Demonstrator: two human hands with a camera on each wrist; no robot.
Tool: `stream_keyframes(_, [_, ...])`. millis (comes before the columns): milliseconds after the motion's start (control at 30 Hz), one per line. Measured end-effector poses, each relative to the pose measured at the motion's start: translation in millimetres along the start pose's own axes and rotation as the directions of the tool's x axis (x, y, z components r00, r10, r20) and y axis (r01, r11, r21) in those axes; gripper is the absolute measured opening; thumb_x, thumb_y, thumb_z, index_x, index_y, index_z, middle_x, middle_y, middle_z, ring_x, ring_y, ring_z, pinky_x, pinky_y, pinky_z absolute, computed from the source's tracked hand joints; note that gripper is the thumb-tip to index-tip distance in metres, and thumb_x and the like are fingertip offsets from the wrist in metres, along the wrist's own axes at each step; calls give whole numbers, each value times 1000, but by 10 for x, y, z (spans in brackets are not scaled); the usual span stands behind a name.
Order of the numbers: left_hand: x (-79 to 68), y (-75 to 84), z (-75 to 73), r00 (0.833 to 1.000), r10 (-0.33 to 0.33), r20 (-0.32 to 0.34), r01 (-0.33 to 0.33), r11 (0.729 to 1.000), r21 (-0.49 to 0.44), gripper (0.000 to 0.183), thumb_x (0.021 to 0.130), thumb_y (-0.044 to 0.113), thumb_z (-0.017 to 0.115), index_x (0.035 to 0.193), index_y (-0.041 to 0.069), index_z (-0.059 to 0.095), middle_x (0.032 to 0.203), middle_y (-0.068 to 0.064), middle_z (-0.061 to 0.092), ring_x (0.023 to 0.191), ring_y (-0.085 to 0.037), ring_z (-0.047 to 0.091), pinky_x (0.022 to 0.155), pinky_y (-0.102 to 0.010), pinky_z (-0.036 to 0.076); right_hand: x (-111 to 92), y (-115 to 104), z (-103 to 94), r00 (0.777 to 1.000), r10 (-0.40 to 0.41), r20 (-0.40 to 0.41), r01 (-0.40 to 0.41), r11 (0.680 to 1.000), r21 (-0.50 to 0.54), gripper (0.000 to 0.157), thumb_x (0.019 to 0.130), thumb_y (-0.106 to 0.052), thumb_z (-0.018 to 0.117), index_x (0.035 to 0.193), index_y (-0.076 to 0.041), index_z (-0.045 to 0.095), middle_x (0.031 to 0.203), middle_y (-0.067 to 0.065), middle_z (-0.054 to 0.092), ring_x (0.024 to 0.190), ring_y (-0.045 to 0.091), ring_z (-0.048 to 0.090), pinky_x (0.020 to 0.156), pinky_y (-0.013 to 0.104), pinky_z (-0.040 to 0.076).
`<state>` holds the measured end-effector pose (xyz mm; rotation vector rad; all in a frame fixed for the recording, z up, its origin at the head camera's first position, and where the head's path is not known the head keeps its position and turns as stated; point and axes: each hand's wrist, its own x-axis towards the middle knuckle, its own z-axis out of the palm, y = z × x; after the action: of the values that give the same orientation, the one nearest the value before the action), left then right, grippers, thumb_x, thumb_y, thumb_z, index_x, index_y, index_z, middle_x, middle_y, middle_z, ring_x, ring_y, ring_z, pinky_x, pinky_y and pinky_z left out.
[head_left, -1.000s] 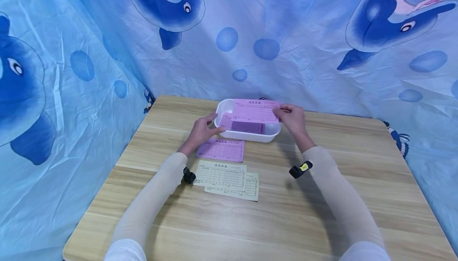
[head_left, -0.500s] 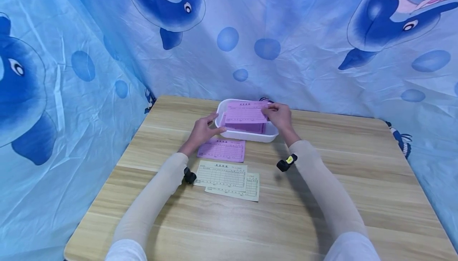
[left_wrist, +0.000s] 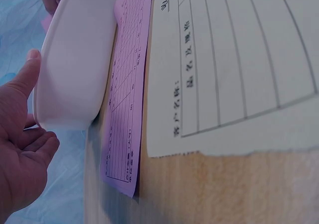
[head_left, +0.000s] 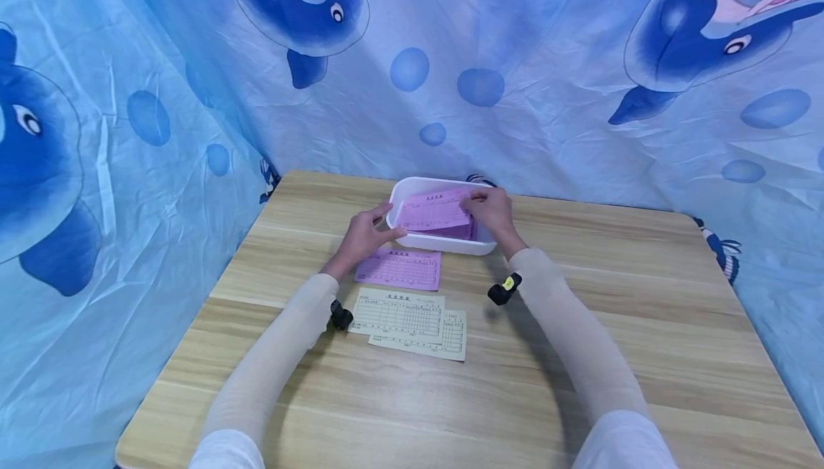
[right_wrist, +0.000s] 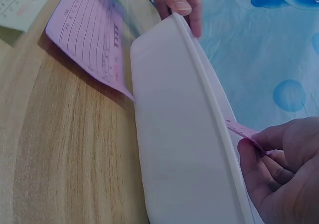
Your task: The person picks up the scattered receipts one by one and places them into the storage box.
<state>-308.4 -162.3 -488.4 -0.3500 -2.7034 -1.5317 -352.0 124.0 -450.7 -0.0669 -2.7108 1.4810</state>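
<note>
A white plastic box [head_left: 447, 246] stands near the table's far edge with pink slips inside. My right hand [head_left: 492, 211] pinches the right end of a pink form slip [head_left: 433, 211], which lies tilted within the box. The right wrist view shows that slip [right_wrist: 242, 130] between thumb and fingers at the rim. At the box's left corner my left hand [head_left: 362, 237] holds the rim, thumb on the near side and fingers round the end. In front of the box lies another pink form slip [head_left: 399, 271], flat on the wood.
Two pale green form slips [head_left: 395, 314] overlap nearer the front of the wooden table [head_left: 579, 254]. A blue dolphin-print cloth [head_left: 515, 147] hangs behind and at the sides. Each sleeve carries a black wrist camera [head_left: 504, 289].
My right hand has moved left and lowered the pink slip from above the box into it. My left hand has stayed at the box corner.
</note>
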Motion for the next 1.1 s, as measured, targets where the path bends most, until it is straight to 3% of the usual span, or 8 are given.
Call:
stream_keyframes(300, [-5,-13,-7,1000,-8,5,8,1000,-4,82,88,39,82,152,3,45,162,-14,36,143,-38,44,116,-45,43,41,-28,54,999,-20,24,23,994,-107,23,92,-20,74,106,-2,78,100,16,77,83,22,70,67,27,57])
stream_keyframes(500, [-1,10,-6,1000,-9,9,9,1000,0,85,87,40,82,152,3,44,163,-13,35,144,-38,43,117,-45,42,56,-17,14,999,-18,48,19,1000,-20,24,94,-21,74,107,-1,77,97,17,77,82,27,75,64,25,61])
stream_keyframes(700, [4,25,-12,1000,-13,4,13,1000,8,82,88,35,82,152,2,44,162,-14,36,144,-38,44,117,-45,42,35,-52,-164,996,-72,52,66,993,101,27,95,-22,74,110,0,75,100,18,77,85,30,77,78,39,66])
stream_keyframes(933, [3,29,-13,1000,-16,3,16,1000,12,82,88,37,82,152,2,44,162,-13,36,144,-37,43,118,-44,42,-142,-209,-457,989,-135,59,123,976,178,32,95,-28,75,115,-2,75,105,21,75,84,24,77,71,25,64])
stream_keyframes(1100, [7,27,-1,1000,-9,5,9,1000,10,82,88,38,82,152,2,44,162,-13,37,144,-36,43,118,-44,42,-381,-297,-616,978,-194,73,180,969,167,35,95,-32,74,116,-4,75,105,18,75,83,22,76,75,27,65])
